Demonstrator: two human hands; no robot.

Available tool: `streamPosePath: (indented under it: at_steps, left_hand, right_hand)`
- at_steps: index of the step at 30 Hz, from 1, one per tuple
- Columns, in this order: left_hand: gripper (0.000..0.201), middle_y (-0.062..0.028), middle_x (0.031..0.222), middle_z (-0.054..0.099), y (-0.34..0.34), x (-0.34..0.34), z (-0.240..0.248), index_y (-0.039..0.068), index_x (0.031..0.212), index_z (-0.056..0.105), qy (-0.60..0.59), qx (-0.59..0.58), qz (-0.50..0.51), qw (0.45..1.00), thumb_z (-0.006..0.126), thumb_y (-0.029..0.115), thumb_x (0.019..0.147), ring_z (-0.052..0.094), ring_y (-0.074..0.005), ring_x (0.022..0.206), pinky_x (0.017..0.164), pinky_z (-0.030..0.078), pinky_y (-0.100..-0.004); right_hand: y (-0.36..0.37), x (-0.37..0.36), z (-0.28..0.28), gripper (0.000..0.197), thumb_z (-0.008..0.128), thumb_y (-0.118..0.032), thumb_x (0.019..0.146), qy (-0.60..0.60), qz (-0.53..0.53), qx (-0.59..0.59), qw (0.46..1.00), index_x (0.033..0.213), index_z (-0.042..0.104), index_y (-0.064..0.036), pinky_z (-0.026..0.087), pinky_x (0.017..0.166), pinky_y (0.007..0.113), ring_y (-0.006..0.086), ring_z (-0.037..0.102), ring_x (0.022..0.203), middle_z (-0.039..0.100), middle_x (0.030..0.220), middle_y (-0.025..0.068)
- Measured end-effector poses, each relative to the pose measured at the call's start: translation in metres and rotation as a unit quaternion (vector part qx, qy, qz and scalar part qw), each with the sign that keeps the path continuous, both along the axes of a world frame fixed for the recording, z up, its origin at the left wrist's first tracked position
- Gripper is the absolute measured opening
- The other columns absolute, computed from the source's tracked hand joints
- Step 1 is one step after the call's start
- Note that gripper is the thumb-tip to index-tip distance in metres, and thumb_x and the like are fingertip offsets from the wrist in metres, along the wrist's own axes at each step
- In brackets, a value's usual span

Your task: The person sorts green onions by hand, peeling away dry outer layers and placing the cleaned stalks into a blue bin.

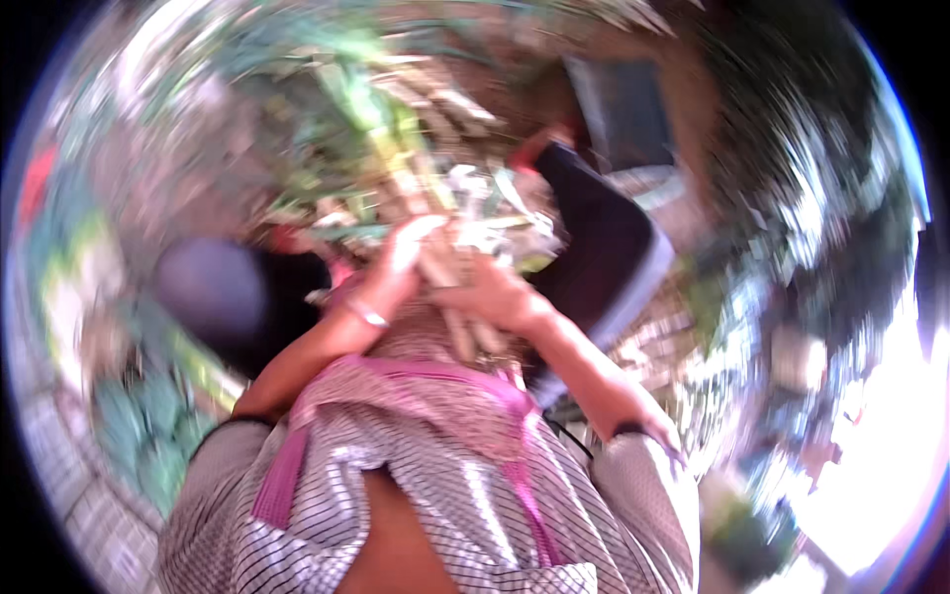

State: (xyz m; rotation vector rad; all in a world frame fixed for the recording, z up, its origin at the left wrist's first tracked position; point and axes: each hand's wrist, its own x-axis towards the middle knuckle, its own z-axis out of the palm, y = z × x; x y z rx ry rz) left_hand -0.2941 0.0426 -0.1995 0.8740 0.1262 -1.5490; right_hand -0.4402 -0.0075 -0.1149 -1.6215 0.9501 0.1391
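Between my bent knees lies a bundle of long stalks (398, 178), pale and thick near me, with green leaves spreading away at the far end. My left hand (401, 255) closes round the stalks from the left, a bangle at its wrist. My right hand (495, 292) is wrapped round their pale lower part from the right. Cut ends (460, 335) stick out toward my lap below the hands. Motion blur hides the finger details and the exact kind of plant. Whitish scraps (495, 223) lie just beyond my right hand.
A dark rectangular panel or box (623, 114) stands beyond my right knee (623, 238). My left knee (213, 292) is bent on the other side. Loose green leaves (148, 426) lie at the left, near grey paving (109, 525). Blurred foliage fills the right.
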Motion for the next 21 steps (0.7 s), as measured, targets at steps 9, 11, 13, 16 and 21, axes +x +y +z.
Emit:
streamPosePath:
  at_steps: [9, 11, 13, 16, 21]
  left_hand:
    - [0.046, -0.0205, 0.109, 0.054, -0.133, -0.045, 0.084, 0.001, 0.123, 0.044, -0.026, -0.262, -0.115, 0.958, 0.049, 0.034, 0.092, 0.058, -0.0291, 0.096, 0.089, 0.048, -0.041]
    - [0.05, -0.0246, 0.112, 0.054, -0.142, -0.102, 0.176, -0.003, 0.121, 0.043, -0.108, -0.315, -0.215, 0.918, 0.05, 0.037, 0.091, 0.056, -0.0317, 0.106, 0.095, 0.045, -0.0402]
    - [0.066, -0.0253, 0.119, 0.053, -0.161, -0.156, 0.203, -0.003, 0.126, 0.042, -0.172, -0.476, -0.361, 0.783, 0.041, 0.053, 0.09, 0.057, -0.0262, 0.106, 0.093, 0.046, -0.0349]
    - [0.061, -0.0146, 0.138, 0.037, -0.128, -0.215, 0.175, -0.003, 0.138, 0.023, -0.466, -0.672, -0.279, 0.503, 0.052, 0.024, 0.092, 0.038, -0.0234, 0.125, 0.098, 0.039, -0.0349]
    - [0.071, -0.0242, 0.077, 0.059, -0.035, -0.25, 0.102, 0.0, 0.136, 0.025, -0.483, -0.463, -0.644, 0.371, 0.064, 0.022, 0.081, 0.061, -0.0368, 0.07, 0.068, 0.049, -0.0412]
  right_hand:
    - [0.049, -0.113, 0.049, 0.053, 0.063, -0.006, 0.07, -0.204, -0.237, -0.163, 0.936, 0.114, 0.034, 0.003, 0.051, 0.058, 0.039, 0.0319, 0.062, 0.063, 0.058, 0.072, 0.0207]
    - [0.055, -0.12, 0.077, 0.06, 0.06, -0.001, 0.075, -0.184, -0.335, -0.125, 0.916, 0.125, 0.028, -0.0003, 0.056, 0.065, 0.034, 0.0225, 0.063, 0.066, 0.061, 0.08, 0.0178]
    - [0.061, -0.141, 0.076, 0.058, 0.056, 0.0, 0.078, -0.302, -0.421, -0.163, 0.84, 0.127, 0.025, -0.0077, 0.055, 0.052, 0.03, 0.0163, 0.061, 0.06, 0.059, 0.085, 0.012]
    - [0.032, -0.195, 0.087, 0.041, 0.055, 0.0, 0.078, -0.377, -0.531, -0.252, 0.716, 0.114, 0.036, -0.0046, 0.054, 0.061, 0.029, 0.0159, 0.06, 0.073, 0.056, 0.091, 0.0098]
    - [0.013, -0.355, 0.031, 0.031, 0.059, -0.01, 0.084, -0.222, -0.704, -0.307, 0.601, 0.113, 0.049, -0.0074, 0.051, 0.061, 0.028, 0.0123, 0.059, 0.075, 0.059, 0.09, 0.0038]
